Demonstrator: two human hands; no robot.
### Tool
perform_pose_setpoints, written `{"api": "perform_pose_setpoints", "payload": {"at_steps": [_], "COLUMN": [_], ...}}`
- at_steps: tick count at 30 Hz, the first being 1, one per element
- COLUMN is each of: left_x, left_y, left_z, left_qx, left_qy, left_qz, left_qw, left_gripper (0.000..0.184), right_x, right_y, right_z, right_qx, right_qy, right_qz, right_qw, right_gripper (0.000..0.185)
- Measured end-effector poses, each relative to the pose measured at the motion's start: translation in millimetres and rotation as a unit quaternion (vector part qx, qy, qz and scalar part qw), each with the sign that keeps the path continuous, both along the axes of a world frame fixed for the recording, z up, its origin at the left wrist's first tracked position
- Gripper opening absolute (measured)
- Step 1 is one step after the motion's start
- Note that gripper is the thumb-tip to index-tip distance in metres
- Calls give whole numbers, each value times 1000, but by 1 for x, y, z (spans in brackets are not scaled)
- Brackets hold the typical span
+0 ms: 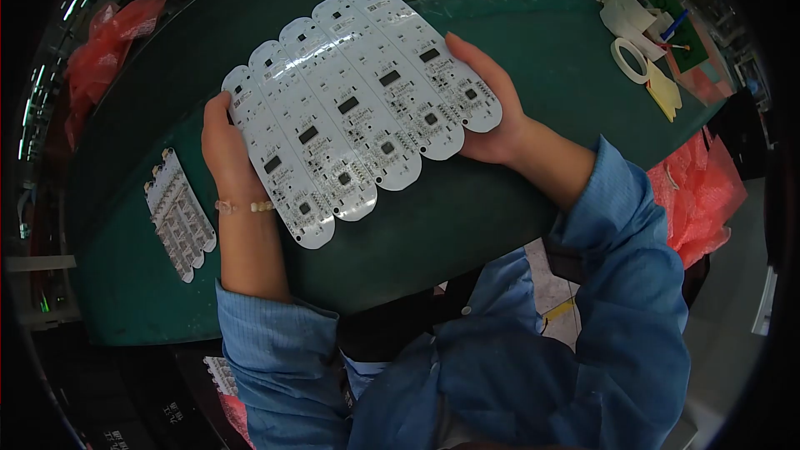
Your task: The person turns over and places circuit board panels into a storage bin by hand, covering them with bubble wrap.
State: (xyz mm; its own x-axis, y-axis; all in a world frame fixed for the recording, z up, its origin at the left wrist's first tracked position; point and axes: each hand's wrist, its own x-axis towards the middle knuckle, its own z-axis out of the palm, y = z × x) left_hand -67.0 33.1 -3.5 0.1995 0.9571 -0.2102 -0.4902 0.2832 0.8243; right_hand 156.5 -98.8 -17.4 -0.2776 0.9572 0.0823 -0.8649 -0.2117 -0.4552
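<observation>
A white circuit board panel [358,108], made of several joined long boards with rounded ends, is held up over the green table. Small chips and dark rectangular parts dot its upper face. My left hand [227,146] grips the panel's left edge, thumb at the upper corner, a beaded bracelet on the wrist. At the right edge, my right hand [496,104] holds the panel with its thumb along the side and the other fingers underneath, mostly hidden. On the table left of my left hand lies another stack of board panels [181,217].
Red bubble wrap [112,42] sits at the far left, and more red wrap [696,192] hangs at the right. A roll of white tape [629,61], yellow paper [664,92] and a blue pen [674,25] are at the right back of the green table [567,58].
</observation>
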Motion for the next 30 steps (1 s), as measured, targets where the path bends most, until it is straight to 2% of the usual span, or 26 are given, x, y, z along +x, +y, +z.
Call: {"api": "perform_pose_setpoints", "payload": {"at_steps": [12, 14, 26, 29, 30], "left_x": [6, 5, 6, 4, 3], "left_y": [-11, -10, -9, -5, 0], "left_z": [10, 10, 8, 3, -4], "left_qx": [-1, -4, -6, 4, 35], "left_qy": [37, 41, 47, 21, 5], "left_qz": [21, 26, 43, 27, -11], "left_qw": [999, 999, 998, 999, 999], "left_gripper": [35, 35, 34, 32, 31], "right_x": [-1, -5, -4, -7, -6], "right_y": [0, -3, -2, -2, -3], "right_z": [2, 8, 6, 6, 4], "right_qx": [5, -36, -22, -6, -5], "right_qy": [-6, -56, -47, -46, -46], "right_qz": [-6, -41, -36, -38, -31], "right_qw": [1000, 997, 998, 998, 998], "right_gripper": [53, 55, 53, 52, 52]}}
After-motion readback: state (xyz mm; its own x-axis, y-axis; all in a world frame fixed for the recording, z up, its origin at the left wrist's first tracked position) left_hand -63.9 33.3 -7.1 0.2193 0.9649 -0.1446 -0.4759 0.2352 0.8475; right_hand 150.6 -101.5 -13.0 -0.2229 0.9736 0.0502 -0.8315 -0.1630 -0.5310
